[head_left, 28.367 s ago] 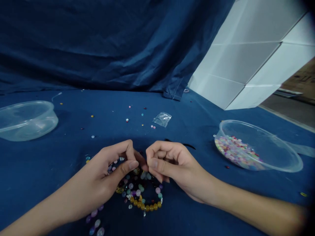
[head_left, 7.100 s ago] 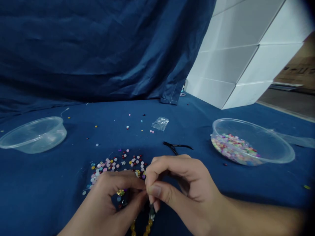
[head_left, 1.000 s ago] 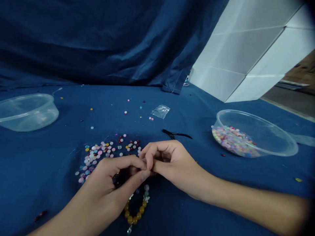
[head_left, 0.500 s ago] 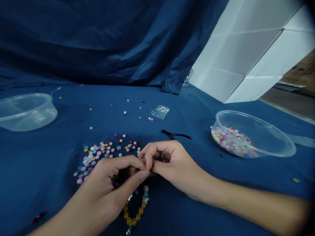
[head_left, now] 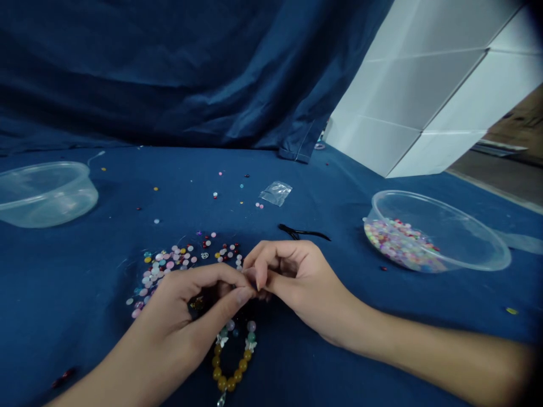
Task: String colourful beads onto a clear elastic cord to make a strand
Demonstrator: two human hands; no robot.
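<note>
My left hand (head_left: 193,314) and my right hand (head_left: 297,277) meet at the fingertips, both pinched closed. Whatever is between the fingers is too small or hidden to make out. Just below them is a beaded bracelet (head_left: 238,373) with amber-yellow beads, white butterfly-shaped beads, green and pale purple beads, and a clear charm at its bottom. The bracelet's upper ends run up toward my fingers, where its cord does not show. Behind my left hand spreads a pile of loose beads (head_left: 159,270) in pink, white, red and blue, partly covered by the hand.
On the blue cloth (head_left: 339,362) lie black pliers (head_left: 303,232), a small clear plastic bag (head_left: 276,193) and scattered beads. A clear tub (head_left: 475,257) with many beads stands at right, another clear tub (head_left: 91,198) at left. White boxes (head_left: 390,96) rise behind.
My fingertips have shifted slightly against each other, the right index finger sliding a little to the right. More of the bracelet's upper left side shows now.
</note>
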